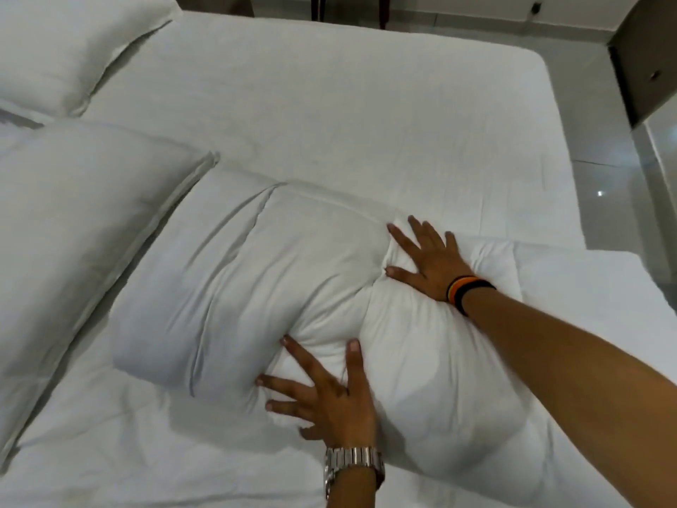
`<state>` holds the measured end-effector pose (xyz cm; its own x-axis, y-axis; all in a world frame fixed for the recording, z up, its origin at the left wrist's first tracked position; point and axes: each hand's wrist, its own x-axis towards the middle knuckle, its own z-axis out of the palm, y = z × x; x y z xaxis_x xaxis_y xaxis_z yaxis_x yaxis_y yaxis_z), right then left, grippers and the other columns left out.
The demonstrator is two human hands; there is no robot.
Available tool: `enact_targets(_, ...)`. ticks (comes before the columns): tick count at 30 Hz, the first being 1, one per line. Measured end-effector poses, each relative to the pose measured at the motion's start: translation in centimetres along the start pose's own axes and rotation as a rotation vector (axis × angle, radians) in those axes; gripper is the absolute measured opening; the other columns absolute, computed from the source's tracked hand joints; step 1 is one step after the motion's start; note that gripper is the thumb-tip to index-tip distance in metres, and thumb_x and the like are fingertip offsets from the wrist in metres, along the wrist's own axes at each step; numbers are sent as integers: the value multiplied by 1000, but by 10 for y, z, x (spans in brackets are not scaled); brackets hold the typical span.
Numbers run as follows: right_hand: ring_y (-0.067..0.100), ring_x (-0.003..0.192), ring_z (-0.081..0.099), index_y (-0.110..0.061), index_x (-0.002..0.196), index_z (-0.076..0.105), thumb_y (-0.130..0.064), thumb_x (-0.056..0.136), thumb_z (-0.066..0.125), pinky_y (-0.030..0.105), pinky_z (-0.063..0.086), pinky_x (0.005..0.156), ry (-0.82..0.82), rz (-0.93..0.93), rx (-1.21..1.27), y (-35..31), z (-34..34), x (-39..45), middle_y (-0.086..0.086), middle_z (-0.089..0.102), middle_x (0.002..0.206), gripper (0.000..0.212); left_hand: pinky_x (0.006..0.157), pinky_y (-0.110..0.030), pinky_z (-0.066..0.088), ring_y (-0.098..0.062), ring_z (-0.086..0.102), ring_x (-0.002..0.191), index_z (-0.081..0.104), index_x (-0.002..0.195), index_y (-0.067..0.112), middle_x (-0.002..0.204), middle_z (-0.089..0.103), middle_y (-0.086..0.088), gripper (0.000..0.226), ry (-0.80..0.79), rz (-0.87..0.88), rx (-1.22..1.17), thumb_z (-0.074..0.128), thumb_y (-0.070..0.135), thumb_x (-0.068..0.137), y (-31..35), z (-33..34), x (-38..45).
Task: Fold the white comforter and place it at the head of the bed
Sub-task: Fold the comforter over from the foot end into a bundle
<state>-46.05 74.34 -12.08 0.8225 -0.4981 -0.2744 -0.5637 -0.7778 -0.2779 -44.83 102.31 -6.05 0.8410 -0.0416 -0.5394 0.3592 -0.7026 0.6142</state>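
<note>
The white comforter lies folded into a thick puffy bundle on the bed, just right of the nearer pillow. My left hand, with a metal watch on its wrist, presses flat on the bundle's near side with fingers spread. My right hand, with dark bands on the wrist, presses flat on the bundle's far right part, fingers apart. Both palms dent the fabric and creases run between them. Neither hand grips the cloth.
Two white pillows lie at the left: one close by, one further back. The bed's far edge meets a pale tiled floor. A brown cabinet stands at the upper right.
</note>
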Motion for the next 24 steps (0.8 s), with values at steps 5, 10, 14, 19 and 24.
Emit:
enact_targets(5,29,161,8,-69,150,-17,-108,67,25,71,-3,120,-5,57,47,23,-33,39,-1,5,176,101,109,-88,-3,-49,-19,157,7,166,45,174,-20,-14,102,420,575,278,38,93,82,16,-18,29)
enact_targets(10,28,155,30,-60,158,-4,-109,64,29,65,19,121,-36,144,192,38,-7,41,0,27,171,111,107,-89,0,-46,-17,158,14,165,46,176,-12,-6,89,342,650,678,35,88,90,21,7,80)
enact_targets(14,31,147,43,-56,159,-4,-110,60,32,60,29,119,-115,179,205,36,-3,44,4,39,166,119,110,-86,0,-43,-20,158,6,165,46,175,-16,-6,89,276,574,713,34,86,91,6,12,79)
enact_targets(19,34,149,41,-58,157,-6,-115,45,32,57,18,124,-292,218,162,30,-35,59,5,43,164,131,113,-83,-1,-44,-22,158,9,160,59,173,-26,-1,93,289,347,323,31,96,77,-15,4,18)
enact_targets(24,25,149,40,-47,162,15,-105,45,60,44,28,122,-286,219,350,19,-45,57,-5,38,165,137,129,-59,9,-35,-15,161,-18,142,78,168,-37,4,136,56,-214,-334,69,94,40,-24,15,-33)
